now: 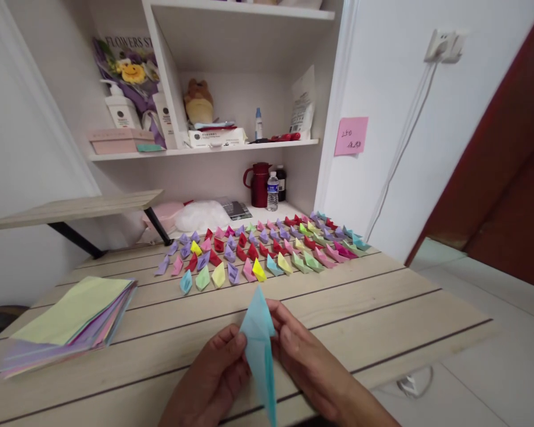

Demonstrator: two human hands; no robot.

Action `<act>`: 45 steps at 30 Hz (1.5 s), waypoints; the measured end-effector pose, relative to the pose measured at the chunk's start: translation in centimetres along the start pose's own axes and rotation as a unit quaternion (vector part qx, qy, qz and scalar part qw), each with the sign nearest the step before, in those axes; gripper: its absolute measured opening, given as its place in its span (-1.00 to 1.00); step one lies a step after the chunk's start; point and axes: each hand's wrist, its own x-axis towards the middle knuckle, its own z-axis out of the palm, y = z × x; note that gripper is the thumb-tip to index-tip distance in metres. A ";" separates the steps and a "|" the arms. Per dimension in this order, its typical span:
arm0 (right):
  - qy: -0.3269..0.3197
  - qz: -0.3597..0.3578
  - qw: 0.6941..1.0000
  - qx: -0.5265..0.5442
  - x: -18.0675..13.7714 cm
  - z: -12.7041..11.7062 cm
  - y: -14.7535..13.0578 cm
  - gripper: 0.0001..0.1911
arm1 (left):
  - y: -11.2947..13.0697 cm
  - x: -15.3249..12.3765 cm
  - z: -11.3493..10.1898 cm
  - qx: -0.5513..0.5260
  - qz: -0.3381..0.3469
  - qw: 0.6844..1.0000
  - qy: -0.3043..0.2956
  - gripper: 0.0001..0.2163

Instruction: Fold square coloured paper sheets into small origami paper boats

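A partly folded sheet of light blue paper [258, 341] stands upright between my two hands near the table's front edge. Its pointed tip faces away from me, and a long folded flap hangs toward me. My left hand [225, 367] pinches its left edge between thumb and fingers. On the other side, my right hand [300, 353] closes around the right edge, its fingertips partly hidden behind the paper. Beyond my hands, rows of small folded paper boats [249, 252] in many colours cover the back of the table.
A stack of coloured paper sheets [73, 314] lies at the left on the slatted wooden table [365, 326]. A small raised shelf [75, 210] stands behind it. At the back are a red jug [260, 185], a water bottle [273, 193] and a white plastic bag [200, 216].
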 end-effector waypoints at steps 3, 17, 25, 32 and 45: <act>-0.009 0.002 1.000 0.013 -0.4 0.1 0.1 -0.41 | 0.0 0.0 -0.1 0.001 -0.004 1.000 -0.015 -0.86; -0.012 -0.004 1.000 -0.011 -0.8 0.1 -0.3 -0.35 | 0.3 -0.2 -0.1 0.008 -0.025 1.000 -0.008 -0.82; 0.007 -0.002 1.000 -0.002 -1.0 0.1 -0.2 -0.51 | 0.5 -0.3 0.5 0.008 -0.016 1.000 0.011 -0.79; 0.050 -0.011 0.999 -0.010 -0.7 0.3 -0.1 -0.51 | 0.1 0.2 0.6 0.039 0.018 0.999 0.013 -0.74; 0.159 0.004 0.975 -0.154 -0.4 -0.1 0.5 -0.67 | -0.1 0.0 0.8 0.152 0.025 0.988 0.008 -0.67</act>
